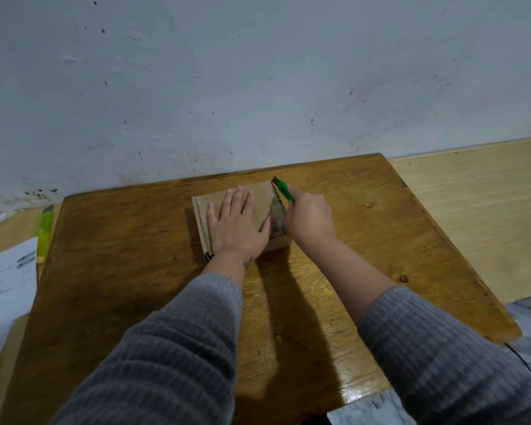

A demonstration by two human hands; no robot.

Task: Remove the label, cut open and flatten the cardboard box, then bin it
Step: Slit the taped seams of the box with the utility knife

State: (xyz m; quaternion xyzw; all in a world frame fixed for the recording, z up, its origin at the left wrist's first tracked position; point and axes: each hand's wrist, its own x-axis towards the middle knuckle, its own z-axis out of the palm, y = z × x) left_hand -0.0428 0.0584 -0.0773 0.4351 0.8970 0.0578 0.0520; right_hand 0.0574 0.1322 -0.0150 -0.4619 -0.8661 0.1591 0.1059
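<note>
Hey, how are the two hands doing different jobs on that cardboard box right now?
The left hand lies flat and open, palm down on top of the cardboard box; the right hand is closed in a fist around a green utility knife. The left sits over the box's middle, while the right works at its right edge, blade at the far corner. Both wear grey knit sleeves.

One box (262,199), one knife (284,190), two hands (236,227).

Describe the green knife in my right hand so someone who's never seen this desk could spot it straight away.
Start at the wooden table against the wall, then find the cardboard box at its centre. The green utility knife is at the box's far right corner, gripped in the right hand. It is the only bright green thing touching the box.
</note>
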